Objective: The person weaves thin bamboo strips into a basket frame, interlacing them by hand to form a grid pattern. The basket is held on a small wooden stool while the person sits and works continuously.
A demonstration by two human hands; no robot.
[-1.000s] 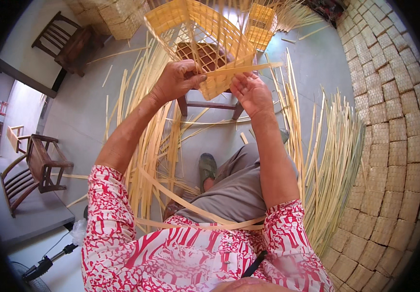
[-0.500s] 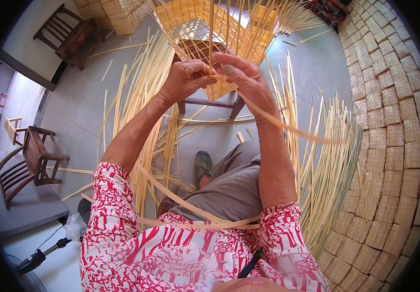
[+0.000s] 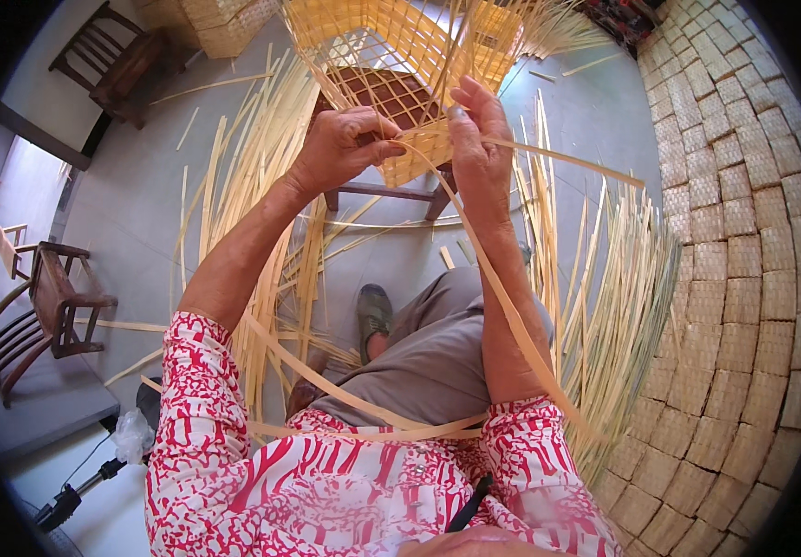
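At the basket's (image 3: 407, 170) near end | left hand (image 3: 356, 147): pinching pale strip (image 3: 512, 316) | right hand (image 3: 481, 144): fingers raised, grip unclear

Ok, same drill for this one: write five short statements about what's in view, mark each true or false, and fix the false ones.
1. The left hand pinches a pale strip at the basket. True.
2. The right hand rests on the trousers. False: it is raised beside the basket.
3. Stacked woven pieces line the right side. True.
4. The trousers are red. False: they are grey.
5. A wooden chair stands at the left. True.
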